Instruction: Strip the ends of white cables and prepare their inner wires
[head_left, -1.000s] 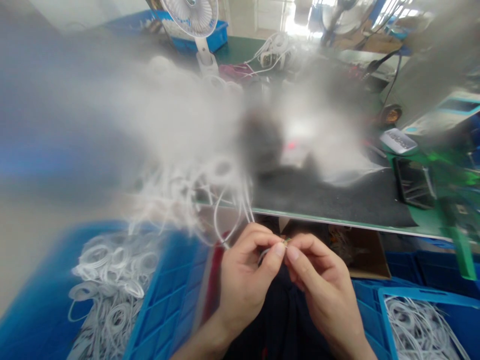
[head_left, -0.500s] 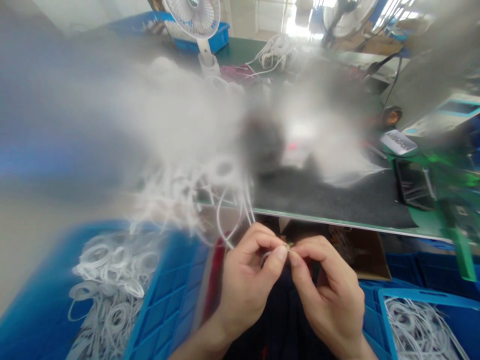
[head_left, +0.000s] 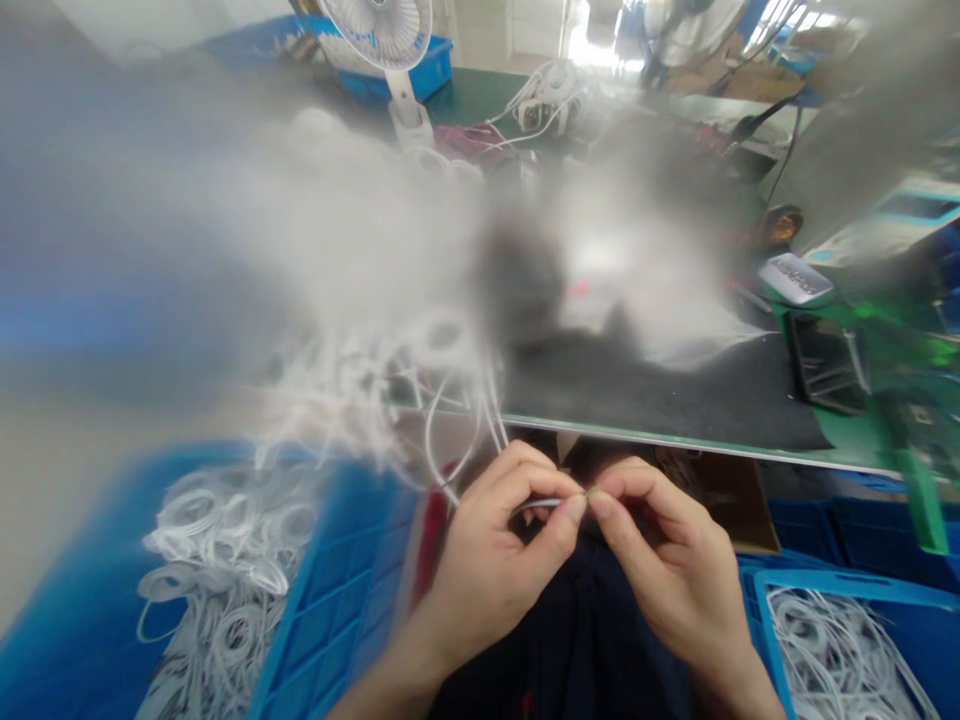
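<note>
My left hand [head_left: 517, 540] pinches a white cable [head_left: 541, 503] close to its end, thumb against forefinger. The cable runs through that hand, and white loops [head_left: 442, 440] rise behind it to the bench edge. My right hand [head_left: 667, 550] is closed in a pinch on the tip of the same cable, its fingertips almost touching the left ones. What shows of the tip between the fingers is tiny and yellowish; the rest of it is hidden. Both hands are in front of the bench edge, above dark clothing.
A blue crate [head_left: 330, 590] with coiled white cables [head_left: 240, 570] stands at left; another blue crate [head_left: 780, 690] of cables stands at right. The green bench bears a black mat [head_left: 675, 400], a black tray [head_left: 825, 360] and a white fan [head_left: 382, 40]. Much of the middle is blurred.
My hands have shifted slightly right, and the right hand has turned a little. More of the white cable shows in the left hand, while the coloured tip is now mostly covered by fingertips.
</note>
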